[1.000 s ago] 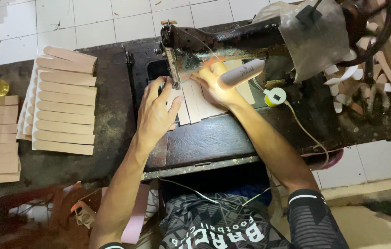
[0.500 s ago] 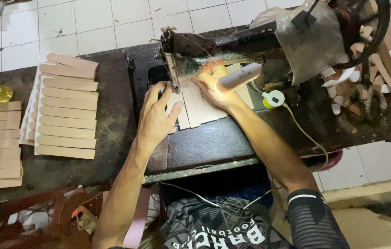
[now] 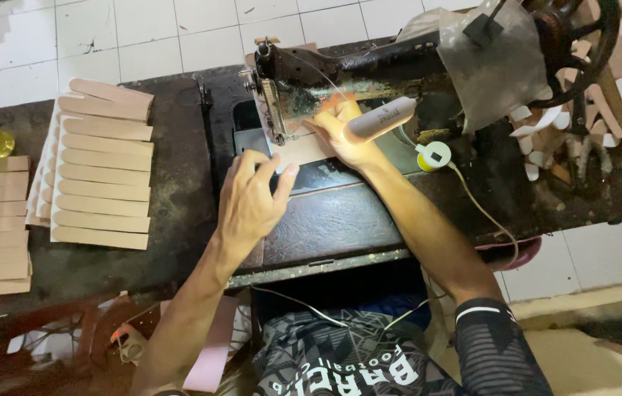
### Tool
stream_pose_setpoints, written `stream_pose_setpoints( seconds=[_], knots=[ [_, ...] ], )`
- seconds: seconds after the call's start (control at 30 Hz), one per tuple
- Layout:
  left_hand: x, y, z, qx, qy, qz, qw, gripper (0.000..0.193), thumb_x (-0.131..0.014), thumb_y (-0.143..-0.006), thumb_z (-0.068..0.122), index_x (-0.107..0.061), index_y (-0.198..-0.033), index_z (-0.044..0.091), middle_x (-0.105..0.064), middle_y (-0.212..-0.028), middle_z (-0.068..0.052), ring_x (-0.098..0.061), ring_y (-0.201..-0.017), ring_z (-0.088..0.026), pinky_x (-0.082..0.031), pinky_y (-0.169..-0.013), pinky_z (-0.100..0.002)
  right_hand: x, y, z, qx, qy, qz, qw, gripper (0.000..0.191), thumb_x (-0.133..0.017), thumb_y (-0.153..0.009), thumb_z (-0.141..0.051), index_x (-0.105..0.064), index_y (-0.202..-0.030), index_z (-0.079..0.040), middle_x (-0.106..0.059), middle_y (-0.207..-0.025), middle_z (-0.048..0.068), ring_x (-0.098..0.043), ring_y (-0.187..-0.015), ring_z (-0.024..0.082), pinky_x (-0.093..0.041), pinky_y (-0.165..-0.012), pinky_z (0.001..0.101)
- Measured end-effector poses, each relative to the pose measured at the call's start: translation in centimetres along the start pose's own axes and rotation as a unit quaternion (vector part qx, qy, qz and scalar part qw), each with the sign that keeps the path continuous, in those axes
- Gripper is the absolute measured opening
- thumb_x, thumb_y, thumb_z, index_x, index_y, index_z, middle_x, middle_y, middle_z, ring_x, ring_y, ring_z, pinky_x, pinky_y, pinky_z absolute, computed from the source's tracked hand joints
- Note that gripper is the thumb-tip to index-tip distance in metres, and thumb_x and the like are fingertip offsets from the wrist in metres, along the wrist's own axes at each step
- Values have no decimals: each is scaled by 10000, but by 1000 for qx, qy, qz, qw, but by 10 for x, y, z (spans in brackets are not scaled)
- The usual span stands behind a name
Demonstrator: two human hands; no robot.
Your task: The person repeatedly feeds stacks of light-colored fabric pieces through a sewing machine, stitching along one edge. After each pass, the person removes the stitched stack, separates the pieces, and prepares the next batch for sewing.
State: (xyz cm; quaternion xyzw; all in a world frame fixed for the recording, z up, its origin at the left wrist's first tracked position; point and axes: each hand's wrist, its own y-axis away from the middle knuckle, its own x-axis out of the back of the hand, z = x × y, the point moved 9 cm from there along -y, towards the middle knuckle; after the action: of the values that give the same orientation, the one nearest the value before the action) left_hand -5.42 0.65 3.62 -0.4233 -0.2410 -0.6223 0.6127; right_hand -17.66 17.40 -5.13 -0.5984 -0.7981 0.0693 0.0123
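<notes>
Head view: left hand (image 3: 251,202) lies flat, fingers spread, on the tan strip (image 3: 302,151); right hand (image 3: 340,128), fingers together, presses the strip's far end beside the sewing machine (image 3: 370,70); stacked strips (image 3: 102,172) lie well left.

Tan piece under the needle of the sewing machine

A flat, pale tan piece (image 3: 304,150) lies on the bed of the black sewing machine (image 3: 340,70), one edge tucked under the needle end of the machine head. It lies level and straight-edged, its surface smooth and matte. The left hand (image 3: 251,202) rests fingers spread at its near edge, fingertips touching it; the right hand (image 3: 344,128) presses flat on its far right part, just beside the needle.
</notes>
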Motion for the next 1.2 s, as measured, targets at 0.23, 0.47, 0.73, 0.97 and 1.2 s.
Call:
stream_pose_setpoints(
  seconds=[0.23, 0.47, 0.73, 0.97, 1.2],
  knots=[
    [7, -27, -11, -187, 61, 34, 980, 513, -763, -909, 239, -643, -1311, -56, -590, -1407, -237, -540, -1328, -401, -420, -1123, -486, 1, -5, -8, 25, 17, 3, 1000, 336, -616, -933, -137, -498, -623, -85, -434, -608, -60, -364, -554, 56, -270, -507, 300],
    [-6, -41, -27, -169, 87, -58, 980, 536, -734, -934, 242, -613, -1382, -25, -533, -1504, -222, -424, -1457, -408, -333, -1204, -481, 2, -5, -1, 15, 66, 0, 998, 263, -601, -933, -168, -582, -691, -67, -514, -656, -53, -441, -613, 72, -350, -551, 320],
    [-10, -45, -31, -174, 67, -52, 981, 496, -710, -956, 228, -620, -1382, -12, -547, -1500, -202, -438, -1453, -388, -331, -1196, -483, -4, -7, -2, 45, 19, -30, 998, 306, -594, -985, -138, -511, -713, -25, -474, -712, -35, -425, -680, 75, -345, -620, 315],
    [-13, -46, -35, -179, 60, -45, 981, 449, -692, -972, 214, -639, -1366, 4, -564, -1488, -195, -445, -1450, -393, -339, -1188, -489, -5, -5, -3, 23, 9, -18, 1000, 198, -580, -946, -149, -668, -834, -12, -603, -781, -51, -511, -723, 54, -412, -645, 284],
    [-13, -47, -34, -183, 59, -44, 980, 446, -678, -974, 208, -641, -1376, 19, -561, -1490, -193, -441, -1442, -399, -337, -1182, -497, 1, -5, 5, -16, 58, 11, 998, 259, -596, -949, -154, -627, -737, -7, -532, -687, -36, -452, -639, 67, -352, -559, 291]
  ],
)
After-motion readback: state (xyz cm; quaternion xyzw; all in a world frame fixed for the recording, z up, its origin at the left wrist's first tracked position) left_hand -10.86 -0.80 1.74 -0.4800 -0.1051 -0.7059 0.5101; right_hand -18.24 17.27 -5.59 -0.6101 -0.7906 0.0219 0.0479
